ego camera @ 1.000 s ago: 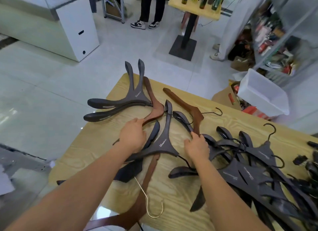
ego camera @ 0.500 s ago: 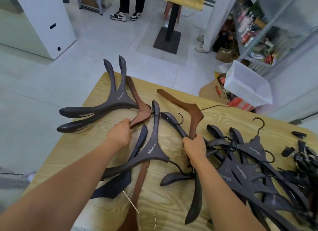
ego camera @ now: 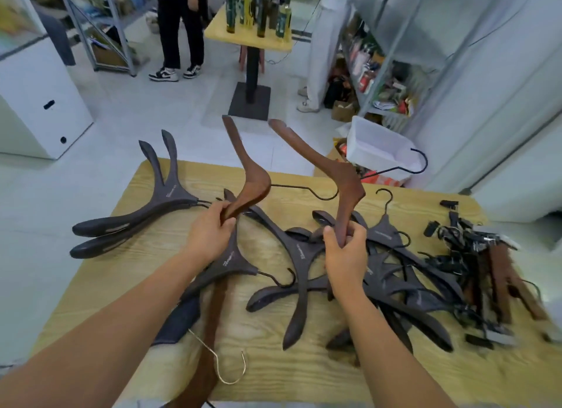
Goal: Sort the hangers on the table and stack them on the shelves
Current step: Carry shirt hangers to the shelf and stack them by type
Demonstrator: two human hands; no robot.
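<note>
a person's left hand (ego camera: 209,234) grips one curved reddish-brown wooden hanger (ego camera: 252,176) and the right hand (ego camera: 345,252) grips a second brown hanger (ego camera: 340,176), both above a pale wood-grain tabletop (ego camera: 304,365).
each hand's fingers curl round the lower arm of its hanger, with the black wire hook out to the side. they look stiff, smooth and fairly light; the thick neck by the hook is probably the surest hold. on the tabletop lies a tangle of dark grey moulded hangers (ego camera: 395,286) whose hooks could snag on lifting.
</note>
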